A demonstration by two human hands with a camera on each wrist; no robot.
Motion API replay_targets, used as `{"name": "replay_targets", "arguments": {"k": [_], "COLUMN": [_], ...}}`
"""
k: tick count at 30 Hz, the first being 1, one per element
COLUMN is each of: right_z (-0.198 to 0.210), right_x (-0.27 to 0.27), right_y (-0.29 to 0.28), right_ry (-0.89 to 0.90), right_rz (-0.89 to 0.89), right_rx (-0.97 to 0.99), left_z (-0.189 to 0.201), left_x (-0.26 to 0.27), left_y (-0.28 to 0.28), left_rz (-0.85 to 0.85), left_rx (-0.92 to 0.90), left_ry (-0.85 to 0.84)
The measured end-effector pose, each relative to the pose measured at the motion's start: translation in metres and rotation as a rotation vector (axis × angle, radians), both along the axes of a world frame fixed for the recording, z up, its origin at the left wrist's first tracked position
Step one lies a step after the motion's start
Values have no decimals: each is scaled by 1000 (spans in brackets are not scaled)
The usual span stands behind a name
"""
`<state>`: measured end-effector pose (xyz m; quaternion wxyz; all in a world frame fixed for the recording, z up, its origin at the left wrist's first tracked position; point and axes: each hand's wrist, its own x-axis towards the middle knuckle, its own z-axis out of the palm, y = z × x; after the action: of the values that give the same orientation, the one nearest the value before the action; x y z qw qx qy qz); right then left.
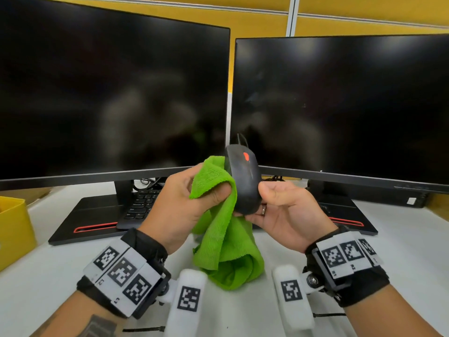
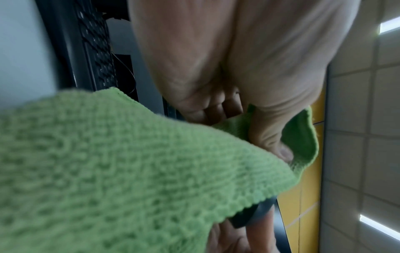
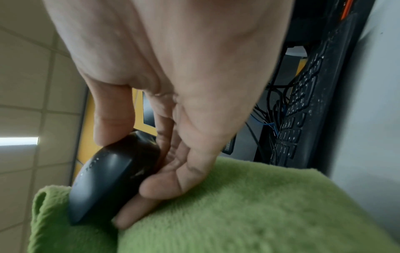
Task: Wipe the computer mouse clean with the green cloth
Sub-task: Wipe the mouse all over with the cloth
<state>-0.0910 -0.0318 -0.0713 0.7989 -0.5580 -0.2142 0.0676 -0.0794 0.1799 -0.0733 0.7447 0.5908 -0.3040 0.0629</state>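
- Nearest us, the cloth [image 1: 228,244] hangs from our left hand [image 1: 179,203] and its lower folds bunch on the white surface [image 1: 401,239].
- Our left grip is clenched on the cloth: thumb over an upper fold, fingers behind it, pressing the fabric against the mouse's left side.
- Our right hand [image 1: 286,207] holds the mouse [image 1: 243,181] off the surface, tilted on edge, thumb on its right flank and fingers curled under it; so this grip is grasping the mouse.
- The mouse sits between both hands, its red wheel [image 1: 246,156] facing up and away.
- Beyond the hands a black keyboard [image 1: 142,203] lies on the surface.
- A yellow bin [image 1: 12,229] stands at the left edge.
- Farthest, two dark monitors [image 1: 114,93] stand side by side before a yellow wall [image 1: 243,15].
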Motion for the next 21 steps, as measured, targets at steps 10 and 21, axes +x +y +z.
{"name": "replay_targets", "arguments": {"k": [10,21], "right_z": [3,2], "right_x": [-4,-5], "right_y": [3,2], "right_ry": [37,84], "right_rz": [124,221], "right_rx": [-12,-42], "left_z": [4,2], "left_x": [-4,0], "left_y": [3,0], "left_rz": [-146,52], "left_rx": [-8,-181], "left_ry": [-27,58]}}
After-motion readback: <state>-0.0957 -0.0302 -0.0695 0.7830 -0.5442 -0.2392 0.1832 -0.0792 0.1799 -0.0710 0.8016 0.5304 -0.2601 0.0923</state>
